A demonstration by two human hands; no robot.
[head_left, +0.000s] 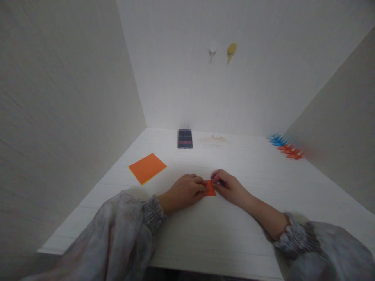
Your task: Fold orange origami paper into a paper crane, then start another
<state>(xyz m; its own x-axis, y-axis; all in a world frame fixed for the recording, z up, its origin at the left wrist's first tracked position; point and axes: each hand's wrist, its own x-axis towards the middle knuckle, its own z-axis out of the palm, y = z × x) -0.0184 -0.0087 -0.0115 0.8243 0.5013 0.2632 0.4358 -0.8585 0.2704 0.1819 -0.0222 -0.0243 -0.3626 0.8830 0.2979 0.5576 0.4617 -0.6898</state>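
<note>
A small folded piece of orange paper (210, 189) lies on the white table between my hands. My left hand (190, 190) rests over its left side, fingers bent together and holding it against the tabletop; a ring shows on one finger. At the upper right edge of the paper, my right hand (225, 183) pinches with thumb and forefinger. The fingers cover part of the folds.
A stack of square paper (147, 168), orange on top, lies to the left. Farther back is a dark, blurred-out rectangular device (185, 139). Folded orange paper figures (290, 151) and blue ones (277, 140) line the right wall. Two hooks (231, 49) hang on the back wall.
</note>
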